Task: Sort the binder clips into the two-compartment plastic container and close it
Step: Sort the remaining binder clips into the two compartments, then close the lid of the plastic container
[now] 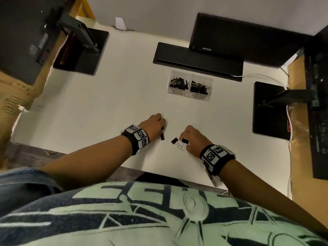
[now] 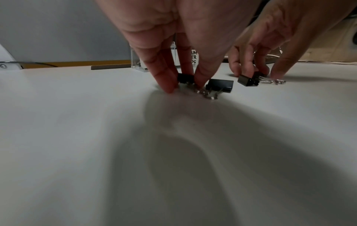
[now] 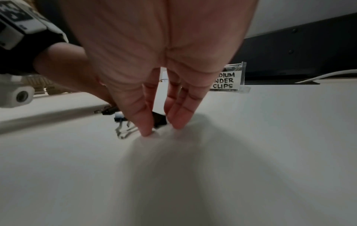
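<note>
A clear two-compartment container point(image 1: 205, 99), labelled for small and medium binder clips, stands mid-table with black clips heaped in both halves. My left hand point(image 1: 160, 126) reaches down to the white table and pinches a small black binder clip point(image 2: 185, 78) between thumb and fingers. A second clip point(image 2: 220, 86) lies just right of it. My right hand point(image 1: 184, 139) is a little to the right, thumb and fingers closed round another black clip point(image 3: 160, 120). One more clip point(image 1: 174, 140) lies loose between the hands, wire handles point(image 3: 123, 132) flat on the table.
A black monitor base point(image 1: 197, 61) lies just behind the container, with a white cable point(image 1: 257, 75) to its right. Black stands sit at the far left point(image 1: 83, 52) and right point(image 1: 268, 110). The table's front edge point(image 1: 159, 172) is close to my body.
</note>
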Tool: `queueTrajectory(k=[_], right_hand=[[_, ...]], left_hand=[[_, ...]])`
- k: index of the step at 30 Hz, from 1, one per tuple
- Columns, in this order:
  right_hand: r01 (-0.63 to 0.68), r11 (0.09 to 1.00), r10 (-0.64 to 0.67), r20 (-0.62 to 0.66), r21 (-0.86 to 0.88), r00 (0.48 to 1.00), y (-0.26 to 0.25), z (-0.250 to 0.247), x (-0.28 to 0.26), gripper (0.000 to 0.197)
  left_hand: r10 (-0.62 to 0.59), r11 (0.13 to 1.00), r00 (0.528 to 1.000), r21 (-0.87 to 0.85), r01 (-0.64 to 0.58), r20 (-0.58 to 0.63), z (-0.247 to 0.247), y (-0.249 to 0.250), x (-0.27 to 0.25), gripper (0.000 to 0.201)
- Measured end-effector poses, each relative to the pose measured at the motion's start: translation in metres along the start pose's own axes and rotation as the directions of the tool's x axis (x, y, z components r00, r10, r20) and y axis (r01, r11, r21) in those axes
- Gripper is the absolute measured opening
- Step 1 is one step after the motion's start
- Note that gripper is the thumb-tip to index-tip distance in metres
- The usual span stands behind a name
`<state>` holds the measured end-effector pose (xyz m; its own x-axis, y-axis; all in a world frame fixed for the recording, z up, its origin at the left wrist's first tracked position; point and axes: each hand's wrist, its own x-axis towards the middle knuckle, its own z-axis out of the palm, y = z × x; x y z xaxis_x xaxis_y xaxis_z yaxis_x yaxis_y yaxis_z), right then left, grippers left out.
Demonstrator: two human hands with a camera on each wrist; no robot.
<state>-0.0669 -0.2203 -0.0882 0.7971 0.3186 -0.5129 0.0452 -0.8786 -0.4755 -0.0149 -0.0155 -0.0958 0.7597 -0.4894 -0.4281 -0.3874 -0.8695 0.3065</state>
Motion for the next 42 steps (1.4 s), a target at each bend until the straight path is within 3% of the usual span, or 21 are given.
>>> queueTrajectory(k=[6, 10, 12, 15, 18, 21, 25, 27, 30, 33, 38, 42], right_hand=[[-0.049, 0.999, 0.048, -0.062, -0.013, 0.997, 0.011, -0.002, -0.003, 0.009], [-0.068, 0.992, 0.08, -0.111, 0.105, 0.991, 0.014, -0.006, -0.004, 0.017], [-0.084, 0.977, 0.115, -0.148, 0.197, 0.982, 0.006, -0.008, -0.002, 0.015], [-0.064, 0.962, 0.113, -0.175, 0.264, 0.978, -0.013, -0.006, 0.005, 0.03], [-0.082, 0.956, 0.131, -0.158, 0.282, 0.979, -0.028, -0.001, 0.017, 0.036], [-0.097, 0.963, 0.137, -0.146, 0.252, 0.98, -0.035, 0.005, 0.026, 0.037], [-0.069, 0.978, 0.101, -0.157, 0.198, 0.982, -0.038, 0.014, 0.03, 0.021], [-0.025, 0.994, 0.04, -0.139, 0.106, 0.989, -0.037, 0.019, 0.031, 0.03], [0.007, 1.0, -0.006, -0.124, 0.004, 0.992, -0.037, 0.022, 0.031, 0.031], [0.012, 1.0, -0.009, -0.153, 0.018, 0.988, -0.033, 0.021, 0.031, 0.024], [-0.098, 0.961, 0.17, -0.27, 0.26, 0.948, -0.006, 0.004, 0.027, 0.019], [-0.172, 0.8, 0.421, -0.333, 0.575, 0.844, 0.021, -0.027, 0.022, 0.016]], left_hand=[[-0.015, 0.995, 1.0, -0.096, 0.013, -0.024, -0.004, 0.0, -0.004, 0.024], [-0.071, 0.971, 0.995, -0.235, 0.052, -0.073, -0.006, -0.004, -0.009, 0.031], [-0.091, 0.971, 0.993, -0.226, 0.073, -0.071, -0.006, -0.002, -0.014, 0.03], [-0.108, 0.976, 0.993, -0.194, 0.095, -0.056, -0.003, 0.003, -0.019, 0.022], [-0.055, 0.994, 0.998, -0.097, 0.056, 0.011, 0.004, 0.003, -0.02, 0.037], [-0.008, 1.0, 0.999, -0.007, 0.009, 0.041, 0.011, 0.002, -0.02, 0.045], [-0.009, 1.0, 1.0, -0.025, 0.01, 0.006, 0.013, 0.0, -0.018, 0.04], [-0.018, 0.999, 1.0, -0.045, 0.018, -0.001, 0.012, -0.002, -0.018, 0.038], [-0.083, 0.989, 0.996, -0.125, 0.079, -0.029, 0.004, -0.004, -0.016, 0.029], [-0.16, 0.953, 0.985, -0.268, 0.139, -0.058, -0.011, -0.004, -0.005, 0.022], [-0.181, 0.9, 0.977, -0.419, 0.12, -0.11, -0.045, 0.014, 0.032, 0.023], [-0.126, 0.873, 0.979, -0.487, 0.033, -0.16, -0.078, 0.047, 0.069, 0.021]])
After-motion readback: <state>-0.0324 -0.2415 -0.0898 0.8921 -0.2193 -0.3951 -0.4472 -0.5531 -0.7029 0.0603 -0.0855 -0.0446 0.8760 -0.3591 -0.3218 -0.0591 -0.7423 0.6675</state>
